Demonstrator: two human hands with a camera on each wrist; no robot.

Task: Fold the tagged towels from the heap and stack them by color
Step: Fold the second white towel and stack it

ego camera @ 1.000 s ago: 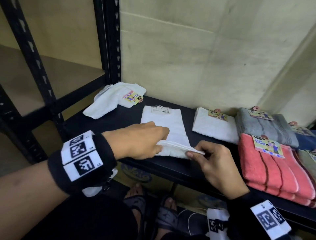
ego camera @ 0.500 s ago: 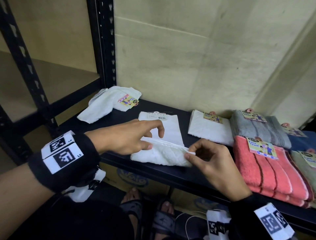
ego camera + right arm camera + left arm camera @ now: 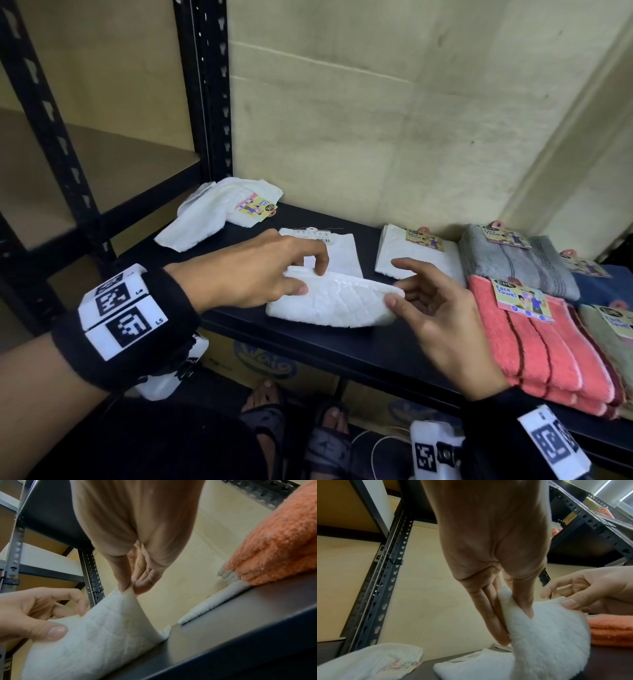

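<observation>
Dark shelf (image 3: 359, 346), left to right: three white towels, one gray towel (image 3: 513, 263), one coral stack (image 3: 541, 346). Left hand (image 3: 253, 270) and right hand (image 3: 435, 308) each pinch a corner of the middle white towel (image 3: 329, 303). Its near edge, lower a second ago, now arches higher over the half lying flat.

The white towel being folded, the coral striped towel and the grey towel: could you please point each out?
white towel being folded (image 3: 334, 303), head view, raised near flap.
coral striped towel (image 3: 534, 346), head view, top face.
grey towel (image 3: 513, 265), head view, top face.
</observation>
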